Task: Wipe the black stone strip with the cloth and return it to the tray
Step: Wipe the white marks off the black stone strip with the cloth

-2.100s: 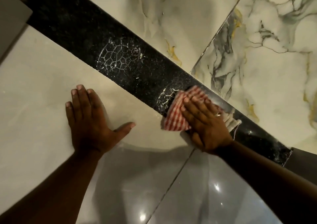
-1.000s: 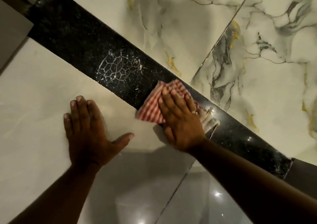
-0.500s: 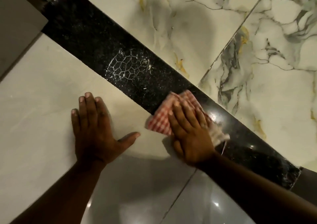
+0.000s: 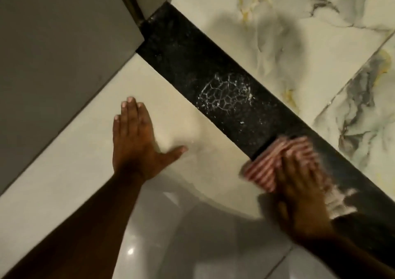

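Right hand (image 4: 299, 193) flat, pressing checked cloth (image 4: 265, 167) onto black stone strip (image 4: 192, 64); left hand (image 4: 134, 141) splayed open, empty, on pale tile (image 4: 64, 171).

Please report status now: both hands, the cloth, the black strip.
Left hand flat on pale tile. Right hand pressing cloth on black strip, blurred. White web-like mark unwiped. No tray visible.

Left hand (image 4: 136, 141) lies flat, fingers together, thumb splayed; right hand (image 4: 299, 193), motion-blurred, seems pressed flat, palm down.

right hand (image 4: 299, 195) pressing cloth (image 4: 265, 167), black strip (image 4: 188, 64)
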